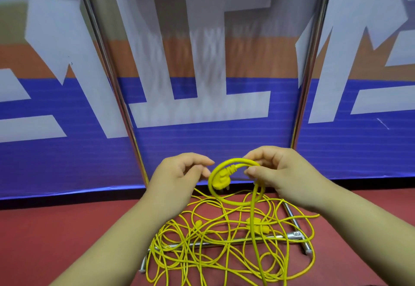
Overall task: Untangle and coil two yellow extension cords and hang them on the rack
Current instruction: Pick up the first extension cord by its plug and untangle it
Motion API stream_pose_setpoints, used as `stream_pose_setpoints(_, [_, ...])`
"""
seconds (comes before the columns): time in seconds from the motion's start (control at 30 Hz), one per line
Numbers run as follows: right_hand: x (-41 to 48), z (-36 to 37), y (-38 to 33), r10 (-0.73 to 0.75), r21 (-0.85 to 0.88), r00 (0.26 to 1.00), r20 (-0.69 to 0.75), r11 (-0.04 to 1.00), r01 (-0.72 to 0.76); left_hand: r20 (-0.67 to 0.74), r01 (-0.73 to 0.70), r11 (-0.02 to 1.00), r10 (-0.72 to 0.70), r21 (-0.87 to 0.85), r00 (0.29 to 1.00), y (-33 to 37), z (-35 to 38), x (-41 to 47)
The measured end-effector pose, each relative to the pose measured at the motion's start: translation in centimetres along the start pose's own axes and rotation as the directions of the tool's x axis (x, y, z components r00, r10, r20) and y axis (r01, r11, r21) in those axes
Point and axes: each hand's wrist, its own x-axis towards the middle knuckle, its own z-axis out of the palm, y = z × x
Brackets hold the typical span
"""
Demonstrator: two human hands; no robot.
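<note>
A tangled heap of yellow extension cord (224, 240) lies on the red floor, draped over the rack's chrome base bars (202, 244). My right hand (280, 173) pinches one cord near its end, where it bends into a small loop (226, 200) with the yellow plug (221, 181) hanging inside it. My left hand (179, 173) hovers just left of the loop with fingers loosely curled, holding nothing. A second plug or socket (256, 224) lies in the heap.
Two chrome uprights of the rack (107, 61) (312, 61) rise on either side in front of a blue, orange and white banner (202, 106). The red floor (56, 229) stretches left and right of the heap.
</note>
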Motion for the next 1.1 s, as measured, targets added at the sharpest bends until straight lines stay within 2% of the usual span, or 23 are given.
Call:
stream_pose_setpoints(0.1, [0.0, -0.1, -0.1, 0.013, 0.039, 0.999, -0.04, 0.999, -0.011, 0.061, 0.194, 0.898, -0.184, -0.395, 0.981, 0.5, 0.7, 0.1])
stream_pose_setpoints(0.17, [0.0, 0.0, -0.1, 0.003, 0.063, 0.999, -0.053, 0.998, 0.0, 0.114, 0.218, 0.851, -0.186, -0.477, 0.976, 0.6, 0.8, 0.0])
stream_pose_setpoints(0.33, [0.1, 0.5, -0.1, -0.007, 0.12, 0.995, -0.096, 0.993, 0.018, 0.12, 0.16, 0.905, -0.122, -0.394, 0.985, 0.2, 0.7, -0.1])
stream_pose_setpoints(0.43, [0.0, 0.8, -0.3, -0.081, 0.07, 0.986, -0.145, 0.993, 0.092, 0.121, 0.17, 0.884, -0.13, -0.435, 0.984, 0.4, 0.6, -0.2])
stream_pose_setpoints(0.6, [-0.2, 1.2, -0.1, -0.304, -0.285, 0.935, -0.183, 0.927, 0.245, 0.138, 0.184, 0.828, -0.13, -0.53, 0.982, 1.1, 0.6, -0.3])
stream_pose_setpoints(0.73, [-0.3, 1.5, 0.0, -0.394, -0.415, 0.908, -0.145, 0.857, 0.305, 0.131, 0.191, 0.818, -0.142, -0.543, 0.981, 1.4, 0.5, -0.4])
stream_pose_setpoints(0.83, [-0.1, 1.5, 0.3, -0.391, -0.44, 0.911, -0.134, 0.847, 0.299, 0.113, 0.207, 0.804, -0.174, -0.558, 0.978, 1.6, 0.2, -0.4])
stream_pose_setpoints(0.97, [0.2, 1.8, 0.2, -0.339, -0.288, 0.917, -0.21, 0.918, 0.274, 0.081, 0.195, 0.706, -0.192, -0.681, 0.978, 2.0, -0.1, -0.2])
stream_pose_setpoints(1.03, [0.5, 1.8, -0.2, -0.211, -0.082, 0.942, -0.262, 0.977, 0.196, 0.046, 0.179, 0.708, -0.202, -0.683, 0.978, 1.7, -0.4, -0.1])
stream_pose_setpoints(1.1, [0.7, 1.5, -0.7, -0.007, 0.192, 0.964, -0.266, 0.98, 0.06, 0.027, 0.172, 0.714, -0.21, -0.678, 0.977, 1.4, -0.8, 0.0])
